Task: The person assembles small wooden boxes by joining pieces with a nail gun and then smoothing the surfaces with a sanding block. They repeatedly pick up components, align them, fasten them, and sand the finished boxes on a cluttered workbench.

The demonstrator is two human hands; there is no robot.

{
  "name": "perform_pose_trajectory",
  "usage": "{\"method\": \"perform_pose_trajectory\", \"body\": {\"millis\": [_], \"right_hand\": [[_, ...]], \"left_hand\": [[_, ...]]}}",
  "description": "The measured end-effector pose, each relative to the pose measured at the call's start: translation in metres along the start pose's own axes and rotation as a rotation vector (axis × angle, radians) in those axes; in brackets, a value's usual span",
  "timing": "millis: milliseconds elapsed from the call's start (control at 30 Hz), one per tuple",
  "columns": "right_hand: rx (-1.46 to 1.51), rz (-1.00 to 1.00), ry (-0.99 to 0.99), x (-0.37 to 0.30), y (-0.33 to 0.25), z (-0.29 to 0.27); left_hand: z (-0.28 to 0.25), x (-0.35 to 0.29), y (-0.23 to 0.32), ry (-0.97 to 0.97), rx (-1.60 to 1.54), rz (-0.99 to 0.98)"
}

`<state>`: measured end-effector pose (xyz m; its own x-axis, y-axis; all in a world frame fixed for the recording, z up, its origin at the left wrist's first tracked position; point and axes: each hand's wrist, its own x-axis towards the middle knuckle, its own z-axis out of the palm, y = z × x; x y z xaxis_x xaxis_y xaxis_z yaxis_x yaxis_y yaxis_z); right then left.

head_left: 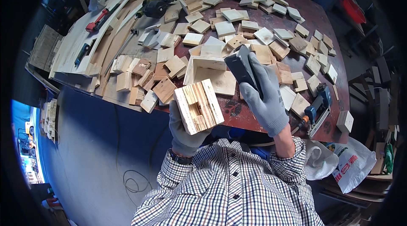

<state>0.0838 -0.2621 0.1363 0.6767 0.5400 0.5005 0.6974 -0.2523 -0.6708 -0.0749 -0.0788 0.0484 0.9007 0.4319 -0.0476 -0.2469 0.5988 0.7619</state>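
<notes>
My left hand (182, 130), in a grey glove, grips a wooden block (210, 98) built of several light layers, tilted so that a notch in its striped face shows. In my right hand (267, 101), also gloved, is a dark grey flat rectangular block (241, 67), held upright with the fingers along its side; its exact kind I cannot make out. The two held things are apart. Just beyond them, near the table's front edge, stands a small box of pale boards (190, 73) with its open side facing me.
Loose wooden pieces (224, 28) cover much of the dark red table (233, 120). A blue nail gun (320, 105) with an orange hose fitting lies at right. A dark power tool (154, 7), a red-handled tool (97, 20) and long boards (78, 35) are at left. White sacks (354, 162) hang below right.
</notes>
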Motion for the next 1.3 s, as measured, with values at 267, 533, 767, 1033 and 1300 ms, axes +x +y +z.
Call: {"method": "perform_pose_trajectory", "body": {"millis": [267,533,767,1033,1300], "right_hand": [[-0.150,-0.282,-0.239,-0.057,-0.060,-0.002],[-0.181,-0.125,-0.040,0.011,-0.028,0.020],[-0.096,-0.232,-0.205,-0.062,-0.036,0.021],[0.074,0.091,0.062,0.012,0.018,0.017],[-0.119,-0.237,-0.210,-0.056,-0.060,0.015]], "left_hand": [[-0.005,0.005,0.023,-0.140,-0.337,-0.087],[0.010,-0.005,-0.004,-0.218,-0.204,-0.185],[-0.016,-0.005,-0.006,-0.171,-0.201,-0.166],[0.002,-0.014,-0.007,-0.197,-0.641,-0.186],[0.000,-0.001,0.012,-0.123,-0.405,-0.159]]}}
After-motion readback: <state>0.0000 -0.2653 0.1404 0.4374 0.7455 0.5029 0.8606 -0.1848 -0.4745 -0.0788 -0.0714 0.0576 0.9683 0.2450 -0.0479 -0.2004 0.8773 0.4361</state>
